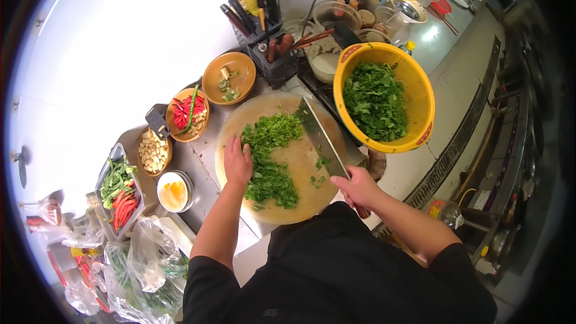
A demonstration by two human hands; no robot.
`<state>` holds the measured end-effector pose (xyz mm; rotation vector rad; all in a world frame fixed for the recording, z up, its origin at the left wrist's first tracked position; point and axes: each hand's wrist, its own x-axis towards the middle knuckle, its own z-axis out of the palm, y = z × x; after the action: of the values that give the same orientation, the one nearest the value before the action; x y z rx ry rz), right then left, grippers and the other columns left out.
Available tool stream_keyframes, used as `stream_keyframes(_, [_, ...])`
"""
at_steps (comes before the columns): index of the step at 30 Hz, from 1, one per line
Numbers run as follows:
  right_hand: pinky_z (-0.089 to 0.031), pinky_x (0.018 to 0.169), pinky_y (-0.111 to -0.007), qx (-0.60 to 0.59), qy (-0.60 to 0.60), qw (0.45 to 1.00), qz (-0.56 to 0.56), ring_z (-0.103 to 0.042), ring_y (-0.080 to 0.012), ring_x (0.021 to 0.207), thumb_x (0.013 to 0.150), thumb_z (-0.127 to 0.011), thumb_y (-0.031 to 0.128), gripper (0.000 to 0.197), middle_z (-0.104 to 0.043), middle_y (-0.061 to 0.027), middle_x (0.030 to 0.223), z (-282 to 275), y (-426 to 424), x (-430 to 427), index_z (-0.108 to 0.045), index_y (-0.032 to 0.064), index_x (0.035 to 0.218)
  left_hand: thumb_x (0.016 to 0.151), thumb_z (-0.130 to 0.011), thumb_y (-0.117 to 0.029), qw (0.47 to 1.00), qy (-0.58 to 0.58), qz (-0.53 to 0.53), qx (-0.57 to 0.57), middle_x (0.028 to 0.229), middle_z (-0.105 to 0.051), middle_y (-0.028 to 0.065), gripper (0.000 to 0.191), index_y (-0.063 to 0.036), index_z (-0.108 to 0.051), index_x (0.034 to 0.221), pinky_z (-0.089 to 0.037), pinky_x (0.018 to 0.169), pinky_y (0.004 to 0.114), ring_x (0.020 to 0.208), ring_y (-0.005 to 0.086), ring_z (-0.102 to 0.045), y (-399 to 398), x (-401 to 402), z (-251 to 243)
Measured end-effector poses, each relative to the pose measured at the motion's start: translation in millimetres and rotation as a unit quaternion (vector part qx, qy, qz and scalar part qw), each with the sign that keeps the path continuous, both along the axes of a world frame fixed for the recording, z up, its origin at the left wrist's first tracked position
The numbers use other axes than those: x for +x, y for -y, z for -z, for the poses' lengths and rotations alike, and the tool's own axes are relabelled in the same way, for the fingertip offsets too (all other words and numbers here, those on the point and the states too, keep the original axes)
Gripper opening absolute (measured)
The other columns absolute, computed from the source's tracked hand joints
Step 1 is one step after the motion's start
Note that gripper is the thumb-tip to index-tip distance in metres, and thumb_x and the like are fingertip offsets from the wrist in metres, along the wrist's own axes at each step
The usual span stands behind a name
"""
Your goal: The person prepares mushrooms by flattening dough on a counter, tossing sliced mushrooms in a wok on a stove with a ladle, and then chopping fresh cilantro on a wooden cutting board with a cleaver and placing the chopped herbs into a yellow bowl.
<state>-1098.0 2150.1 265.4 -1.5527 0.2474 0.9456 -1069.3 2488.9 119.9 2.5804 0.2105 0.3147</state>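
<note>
My right hand point(357, 185) grips the handle of a wide-bladed cleaver point(320, 137). Its blade slants across the right part of a round wooden chopping board point(299, 162). Chopped green herbs, probably coriander, point(272, 180) lie in a curved heap left of the blade, and a few leaf bits show beside it. At the heap's left edge rests my left hand point(237, 159), fingers extended, touching or just beside the greens; it grasps nothing that I can see. Beyond the board at the right is a yellow plastic colander point(418, 94) with more chopped greens point(375, 101) inside.
Bowls of scallion pieces point(245, 72), red chillies point(181, 114) and garlic cloves point(153, 150) line the board's far left. A black knife rack point(270, 65) stands behind. Left are stacked small dishes point(174, 191), a chilli tray point(120, 229) and plastic bags point(148, 256).
</note>
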Motion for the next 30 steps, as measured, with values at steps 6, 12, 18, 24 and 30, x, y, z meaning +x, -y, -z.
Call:
stream_keyframes(6, [-0.051, 0.074, -0.043, -0.227, 0.245, 0.942, -0.04, -0.064, -0.0394, 0.083, 0.081, -0.063, 0.024, 0.049, -0.066, -0.0214, 0.088, 70, -46, 31, -0.056, -0.0001, 0.122, 0.097, -0.052, -0.032, 0.999, -0.031, 0.036, -0.019, 0.15, -0.036, 0.0198, 0.054, -0.0017, -0.041, 0.14, -0.025, 0.115, 0.046, 0.14, 0.0371, -0.03, -14, 38, 27])
stream_keyframes(12, [-0.051, 0.082, -0.045, -0.286, 0.266, 0.9, -0.194, -0.063, -0.0405, 0.092, 0.082, -0.061, 0.023, 0.058, -0.066, -0.0253, 0.102, 66, -73, 48, -0.048, 0.0037, 0.135, 0.096, -0.052, -0.035, 0.983, -0.066, 0.165, -0.041, 0.15, -0.035, 0.0203, 0.057, -0.0021, -0.04, 0.141, -0.025, 0.115, 0.045, 0.142, 0.036, -0.029, -14, 56, 15])
stream_keyframes(18, [-0.052, 0.082, -0.044, -0.265, 0.25, 0.875, -0.317, -0.064, -0.0388, 0.094, 0.081, -0.06, 0.022, 0.06, -0.067, -0.0183, 0.107, 52, -64, 13, -0.046, 0.0075, 0.138, 0.091, -0.057, -0.031, 0.961, -0.092, 0.25, -0.071, 0.149, -0.035, 0.0242, 0.061, 0.0016, -0.04, 0.139, -0.028, 0.114, 0.044, 0.139, 0.0396, -0.032, -36, -13, 9])
stream_keyframes(24, [-0.053, 0.08, -0.042, -0.252, 0.228, 0.899, -0.275, -0.066, -0.0372, 0.089, 0.08, -0.059, 0.023, 0.057, -0.068, -0.0182, 0.103, 39, -33, -29, -0.051, 0.0094, 0.135, 0.083, -0.066, -0.04, 0.945, -0.101, 0.307, -0.056, 0.149, -0.034, 0.0254, 0.078, 0.0046, -0.037, 0.141, -0.027, 0.114, 0.047, 0.14, 0.0411, -0.03, -52, -65, -5])
stream_keyframes(30, [-0.052, 0.075, -0.041, -0.378, 0.137, 0.914, -0.062, -0.066, -0.0375, 0.081, 0.081, -0.06, 0.022, 0.059, -0.067, -0.0217, 0.091, 31, 3, -92, -0.049, 0.0071, 0.136, 0.06, -0.081, -0.059, 0.962, -0.059, 0.264, -0.034, 0.152, -0.022, 0.032, 0.121, 0.0079, -0.025, 0.145, -0.027, 0.112, 0.053, 0.142, 0.0472, -0.022, -19, -111, -1])
